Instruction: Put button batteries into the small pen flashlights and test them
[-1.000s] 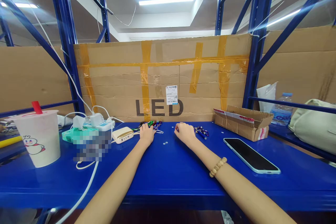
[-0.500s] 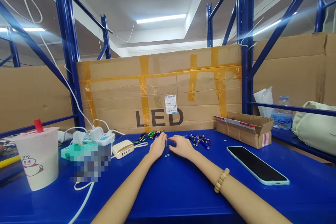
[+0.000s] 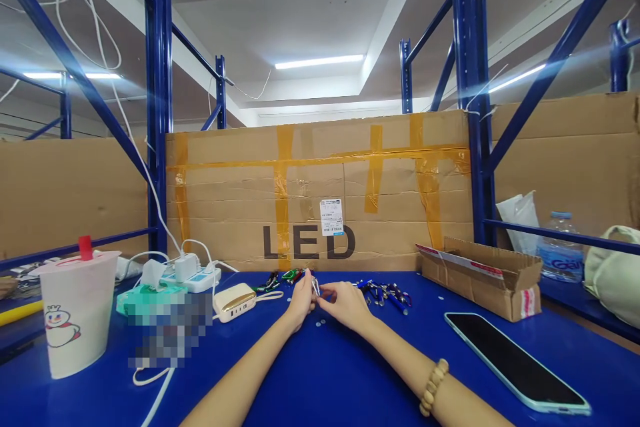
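My left hand is closed around a small silver metal piece, which shows at its fingertips; its full shape is hidden. My right hand meets it from the right, thumb and forefinger bent at the piece's edge. Beyond the left hand lies a small pile of green and black metallic pieces. A second pile, of blue and silver pieces, rests just past the right hand. Below the hands, small pale discs lie on the blue tabletop.
To the left stand a lidded paper cup, a power strip with cables, a green tissue pack and a cream power bank. On the right are a phone and an open cardboard box. A cardboard wall closes the back.
The view has tilted up slightly, so the scene sits lower. My right hand has moved in to my left hand, its fingers now drawn together at the silver piece.
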Demonstrator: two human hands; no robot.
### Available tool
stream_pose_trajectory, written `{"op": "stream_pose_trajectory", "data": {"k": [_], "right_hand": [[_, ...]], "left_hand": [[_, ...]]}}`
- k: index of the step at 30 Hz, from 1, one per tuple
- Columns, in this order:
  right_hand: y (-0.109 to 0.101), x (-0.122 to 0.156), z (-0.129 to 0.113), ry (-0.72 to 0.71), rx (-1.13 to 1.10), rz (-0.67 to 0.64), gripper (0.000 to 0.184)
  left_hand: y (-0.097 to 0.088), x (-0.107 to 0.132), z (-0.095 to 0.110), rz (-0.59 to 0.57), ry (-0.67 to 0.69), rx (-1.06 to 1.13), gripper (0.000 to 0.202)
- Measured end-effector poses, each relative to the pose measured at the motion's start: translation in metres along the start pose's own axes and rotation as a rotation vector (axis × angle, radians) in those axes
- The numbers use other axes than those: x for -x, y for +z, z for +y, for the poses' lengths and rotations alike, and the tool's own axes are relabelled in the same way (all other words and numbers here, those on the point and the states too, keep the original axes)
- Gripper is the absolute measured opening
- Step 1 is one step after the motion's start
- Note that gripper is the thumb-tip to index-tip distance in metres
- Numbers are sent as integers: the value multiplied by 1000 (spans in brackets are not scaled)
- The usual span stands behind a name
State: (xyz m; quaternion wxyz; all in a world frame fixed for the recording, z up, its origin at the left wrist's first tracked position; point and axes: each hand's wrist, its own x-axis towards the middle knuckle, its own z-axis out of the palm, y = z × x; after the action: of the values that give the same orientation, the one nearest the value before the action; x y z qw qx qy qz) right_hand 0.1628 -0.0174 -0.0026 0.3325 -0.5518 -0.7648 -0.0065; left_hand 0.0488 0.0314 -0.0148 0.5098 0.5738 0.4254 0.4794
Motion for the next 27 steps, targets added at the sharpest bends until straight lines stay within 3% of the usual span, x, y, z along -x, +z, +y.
{"op": "stream_pose_trajectory", "data": {"k": [10,14,19,27], "right_hand": [[-1,-3,5,142,17,131,29],[-2,-2,8,170,-42,101,30],[-4,0,6,169,-146,62,29],[4,-6,18,216,-336,39,25]], "left_hand": [[-2,2,3,-28,2,-2,49],[-3,1,0,-8,-1,-33,46],[-4,2,-5,3,79,-74,39],[-4,-2,-12,-95,232,-135,43]]}}
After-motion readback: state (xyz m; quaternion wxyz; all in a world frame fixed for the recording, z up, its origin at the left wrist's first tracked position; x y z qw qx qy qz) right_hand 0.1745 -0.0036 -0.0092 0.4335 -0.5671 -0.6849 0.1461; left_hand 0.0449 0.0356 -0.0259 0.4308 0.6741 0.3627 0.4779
